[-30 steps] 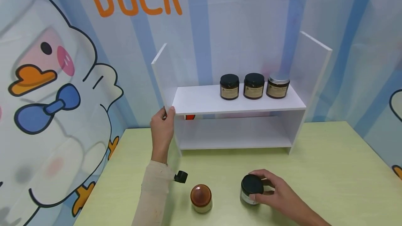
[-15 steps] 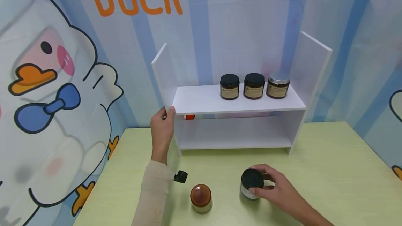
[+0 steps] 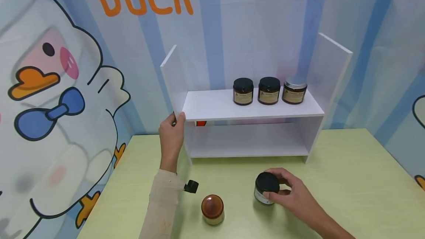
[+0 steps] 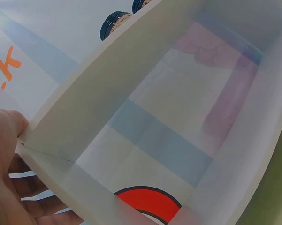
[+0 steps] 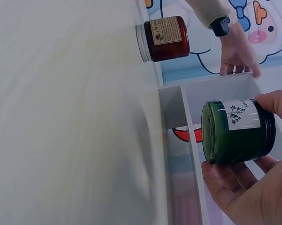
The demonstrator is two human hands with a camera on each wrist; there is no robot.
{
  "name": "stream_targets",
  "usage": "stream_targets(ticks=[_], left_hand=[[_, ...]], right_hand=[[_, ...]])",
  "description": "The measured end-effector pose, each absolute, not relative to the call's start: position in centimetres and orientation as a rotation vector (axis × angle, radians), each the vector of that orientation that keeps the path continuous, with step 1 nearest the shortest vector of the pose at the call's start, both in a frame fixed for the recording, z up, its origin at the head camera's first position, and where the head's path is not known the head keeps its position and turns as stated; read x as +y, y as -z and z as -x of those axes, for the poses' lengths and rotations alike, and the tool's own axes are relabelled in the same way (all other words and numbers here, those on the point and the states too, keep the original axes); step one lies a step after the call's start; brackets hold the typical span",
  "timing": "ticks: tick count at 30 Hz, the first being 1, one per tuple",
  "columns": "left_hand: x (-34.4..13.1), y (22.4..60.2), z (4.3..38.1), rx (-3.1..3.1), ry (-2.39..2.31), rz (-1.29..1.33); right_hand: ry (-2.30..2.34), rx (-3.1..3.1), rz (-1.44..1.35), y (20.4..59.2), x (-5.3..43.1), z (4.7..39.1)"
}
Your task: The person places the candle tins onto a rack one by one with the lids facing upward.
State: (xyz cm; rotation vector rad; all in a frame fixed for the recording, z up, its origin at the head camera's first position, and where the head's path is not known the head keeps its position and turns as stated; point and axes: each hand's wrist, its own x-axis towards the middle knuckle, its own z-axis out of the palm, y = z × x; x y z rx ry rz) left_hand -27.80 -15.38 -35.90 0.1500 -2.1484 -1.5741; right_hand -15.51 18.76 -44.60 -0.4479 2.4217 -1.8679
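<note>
In the head view my right hand (image 3: pixel 295 197) grips a dark green glass jar (image 5: pixel 237 131) with a black lid (image 3: pixel 267 182) and white label. The jar is upright in front of the white shelf (image 3: pixel 253 117) and appears slightly raised from the table. Thumb and fingers wrap its sides. My left hand (image 3: pixel 171 136) holds the shelf's left side panel, thumb in front and fingers behind, as the left wrist view shows. Between my arms an amber jar (image 3: pixel 212 209) stands upside down, its silver lid (image 5: pixel 143 42) against the table.
On the upper shelf board stand two black-lidded jars (image 3: pixel 243 91) (image 3: pixel 269 90) and a silver-lidded jar (image 3: pixel 294 90), grouped toward the right. Tall side panels (image 3: pixel 328 65) flank that board. A duck-print cloth (image 3: pixel 252 21) hangs behind the pale green table (image 3: pixel 358 180).
My right hand has moved the green jar a short way forward toward the shelf and slightly up. The left hand keeps its hold on the side panel.
</note>
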Motion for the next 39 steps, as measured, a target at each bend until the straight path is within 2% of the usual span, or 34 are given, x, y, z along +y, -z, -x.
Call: stream_targets(ticks=[39], left_hand=[[-15.4,36.0,27.9,-2.137,1.580,-0.152]], right_hand=[[1.873,2.574,0.362,39.6,17.1,18.2]])
